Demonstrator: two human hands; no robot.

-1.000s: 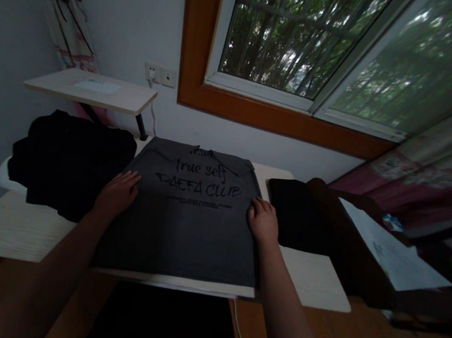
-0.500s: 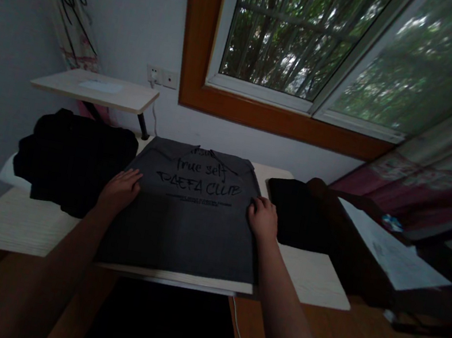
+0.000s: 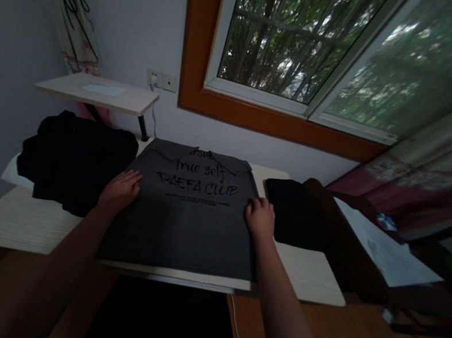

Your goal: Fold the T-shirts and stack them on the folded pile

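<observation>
A dark grey T-shirt [image 3: 185,226] with black lettering lies folded flat on a pale wooden table [image 3: 19,223]. My left hand [image 3: 119,191] rests palm down on the shirt's left edge, its fingers stretched out. At the shirt's right edge my right hand [image 3: 259,219] lies with its fingers curled down on the fabric. Neither hand lifts the cloth.
A heap of black clothes [image 3: 73,162] sits left of the shirt. A folded black garment [image 3: 293,210] lies to the right, beside a dark chair with white papers [image 3: 381,252]. A small raised shelf [image 3: 97,93] stands at the back left under a window.
Both hands stay on the shirt's edges. Only the camera has shifted slightly.
</observation>
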